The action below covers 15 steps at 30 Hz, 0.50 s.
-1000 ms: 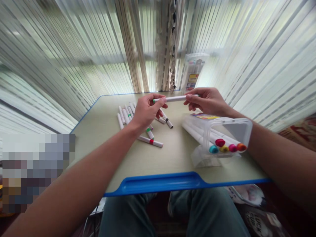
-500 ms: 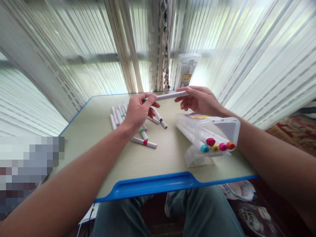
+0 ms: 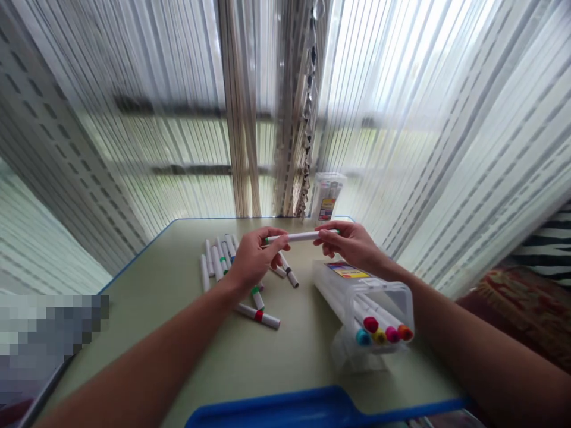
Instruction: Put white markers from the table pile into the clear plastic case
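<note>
Right hand (image 3: 350,244) has shifted grip: green end (image 3: 338,232) of white marker (image 3: 303,236), hidden half second ago, peeks past fingers. Left hand (image 3: 253,257) pinches other end, right pinches too. Marker held crosswise above table (image 3: 298,368); clear case (image 3: 379,287) nearer right hand.

Head view: I have a marker (image 3: 304,236), green at both ends, held between my left hand (image 3: 254,255) and right hand (image 3: 350,242). Loose markers (image 3: 217,261) on the counter (image 3: 294,362), partly behind the left. Clear box (image 3: 408,297) lying nearer, coloured tips at its mouth; second box (image 3: 329,189) upright at back.
</note>
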Tool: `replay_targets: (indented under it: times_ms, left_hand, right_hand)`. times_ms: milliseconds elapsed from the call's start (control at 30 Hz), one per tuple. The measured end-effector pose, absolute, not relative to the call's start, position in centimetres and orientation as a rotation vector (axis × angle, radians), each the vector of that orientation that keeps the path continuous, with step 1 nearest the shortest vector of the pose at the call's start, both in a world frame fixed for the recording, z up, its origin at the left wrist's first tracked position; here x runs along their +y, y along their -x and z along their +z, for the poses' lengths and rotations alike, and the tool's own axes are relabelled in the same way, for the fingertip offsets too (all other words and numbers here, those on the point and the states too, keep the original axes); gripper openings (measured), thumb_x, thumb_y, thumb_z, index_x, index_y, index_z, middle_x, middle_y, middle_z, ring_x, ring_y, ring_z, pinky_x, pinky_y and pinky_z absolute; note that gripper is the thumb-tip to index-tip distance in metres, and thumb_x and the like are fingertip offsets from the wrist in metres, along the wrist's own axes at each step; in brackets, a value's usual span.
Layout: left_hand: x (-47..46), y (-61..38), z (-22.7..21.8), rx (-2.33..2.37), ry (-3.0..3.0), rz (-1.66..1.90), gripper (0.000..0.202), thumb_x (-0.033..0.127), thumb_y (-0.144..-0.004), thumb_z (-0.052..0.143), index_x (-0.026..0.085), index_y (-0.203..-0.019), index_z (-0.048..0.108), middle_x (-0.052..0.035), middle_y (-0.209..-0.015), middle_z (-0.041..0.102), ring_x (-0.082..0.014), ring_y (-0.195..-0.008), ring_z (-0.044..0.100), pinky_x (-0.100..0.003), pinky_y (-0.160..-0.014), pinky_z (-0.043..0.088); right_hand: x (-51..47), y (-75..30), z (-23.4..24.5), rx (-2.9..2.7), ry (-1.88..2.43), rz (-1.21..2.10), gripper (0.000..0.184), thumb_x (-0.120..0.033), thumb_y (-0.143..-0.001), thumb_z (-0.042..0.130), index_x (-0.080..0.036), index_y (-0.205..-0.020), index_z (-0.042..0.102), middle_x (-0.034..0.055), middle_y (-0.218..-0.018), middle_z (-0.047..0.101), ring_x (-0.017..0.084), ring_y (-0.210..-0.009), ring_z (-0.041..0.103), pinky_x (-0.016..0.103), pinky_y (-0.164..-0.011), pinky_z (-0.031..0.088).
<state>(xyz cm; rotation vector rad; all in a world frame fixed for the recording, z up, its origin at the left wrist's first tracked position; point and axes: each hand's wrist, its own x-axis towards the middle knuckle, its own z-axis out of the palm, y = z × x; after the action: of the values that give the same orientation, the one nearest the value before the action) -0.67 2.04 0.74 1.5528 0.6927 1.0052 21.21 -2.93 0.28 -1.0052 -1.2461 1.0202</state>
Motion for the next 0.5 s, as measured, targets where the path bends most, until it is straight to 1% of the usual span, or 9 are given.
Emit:
replay_targets:
  times_ms: [200,333,400,500]
  left_hand:
    - [2.31,0.64,0.72,0.617,-1.359,1.016,0.030,0.035,-0.086,0.056,0.013,-0.105,0.062,-0.0065,-0.079,0.069,-0.0092,-0.045,0.057,-0.021,-0.042,0.045]
    - [2.36,0.67,0.75,0.582,-1.281,1.021,0.031,0.036,-0.089,0.050,0.012,-0.106,0.061,-0.0077,-0.079,0.069,-0.0106,-0.046,0.058,-0.023,-0.042,0.045]
    - [2.33,0.67,0.76,0.588,-1.301,1.025,0.032,0.036,-0.088,0.051,0.011,-0.106,0.061,-0.0077,-0.079,0.069,-0.0102,-0.046,0.057,-0.022,-0.042,0.045]
    - [2.25,0.68,0.71,0.624,-1.389,1.020,0.033,0.037,-0.083,0.061,0.011,-0.104,0.063,-0.0069,-0.079,0.069,-0.0084,-0.046,0.055,-0.021,-0.043,0.045]
  right_hand:
    - [-2.95,-21.47,0.54,-1.162,0.917,1.148,0.031,-0.040,-0.081,0.069,-0.016,-0.100,0.070,0.0097,-0.083,0.073,0.013,-0.055,0.063,0.023,-0.047,0.044]
    - [-3.02,-21.47,0.70,-1.137,0.891,1.186,0.032,-0.041,-0.083,0.065,-0.017,-0.103,0.068,0.0113,-0.089,0.074,0.015,-0.057,0.064,0.025,-0.048,0.046]
    - [-3.03,-21.38,0.71,-1.139,0.899,1.171,0.032,-0.043,-0.083,0.065,-0.017,-0.101,0.069,0.0112,-0.089,0.074,0.014,-0.056,0.064,0.025,-0.047,0.046]
    - [-3.00,-21.25,0.63,-1.158,0.929,1.112,0.033,-0.044,-0.080,0.068,-0.016,-0.098,0.070,0.0098,-0.084,0.074,0.013,-0.054,0.063,0.024,-0.045,0.044]
